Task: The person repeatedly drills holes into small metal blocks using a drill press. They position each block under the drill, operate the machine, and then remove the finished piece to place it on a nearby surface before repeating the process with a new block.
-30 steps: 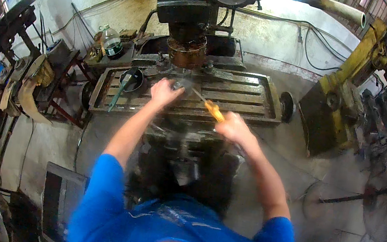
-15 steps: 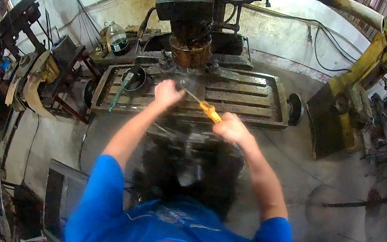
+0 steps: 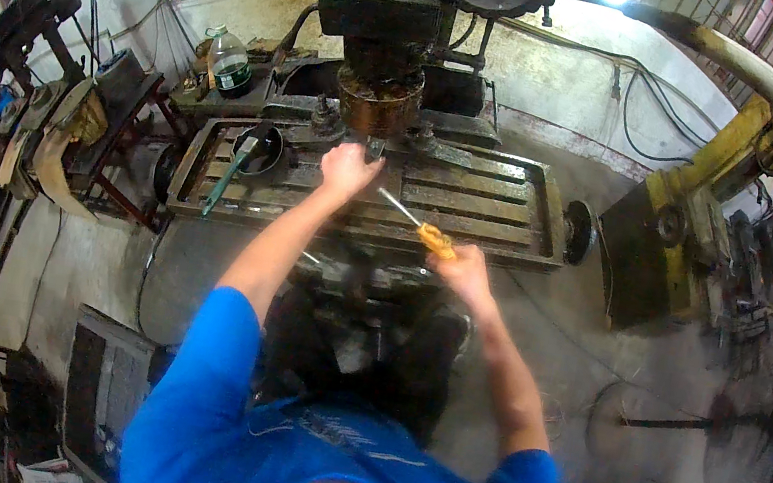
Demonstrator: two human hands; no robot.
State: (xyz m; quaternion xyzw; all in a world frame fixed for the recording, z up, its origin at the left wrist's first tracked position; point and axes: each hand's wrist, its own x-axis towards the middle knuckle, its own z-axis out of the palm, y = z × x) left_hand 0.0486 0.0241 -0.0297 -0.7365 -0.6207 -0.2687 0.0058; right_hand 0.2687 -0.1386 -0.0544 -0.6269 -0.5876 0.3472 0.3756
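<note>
My right hand (image 3: 464, 272) is closed round the yellow handle of a screwdriver (image 3: 434, 240). Its metal shaft points up and left toward my left hand, and a gap shows between its tip and those fingers. Under the machine's rusty spindle head (image 3: 374, 110), my left hand (image 3: 349, 171) is closed on a small metal piece (image 3: 376, 148), whose top shows past the fingers; its lower part is hidden. Both hands are over or along the slotted machine table (image 3: 470, 226), the right one by its front edge.
On the table's left side sits a dark round pan (image 3: 268, 160) with a green-handled brush (image 3: 231, 178) leaning across it. A handwheel (image 3: 581, 234) sticks out at the table's right end. Behind stands a clear plastic bottle (image 3: 228, 63). A yellow machine (image 3: 675, 206) stands right, a fan (image 3: 748, 451) lower right.
My left hand has moved slightly forward with the metal piece, nearer the spindle head. The screwdriver has drawn away to the right, opening a gap at its tip. The view has shifted slightly.
</note>
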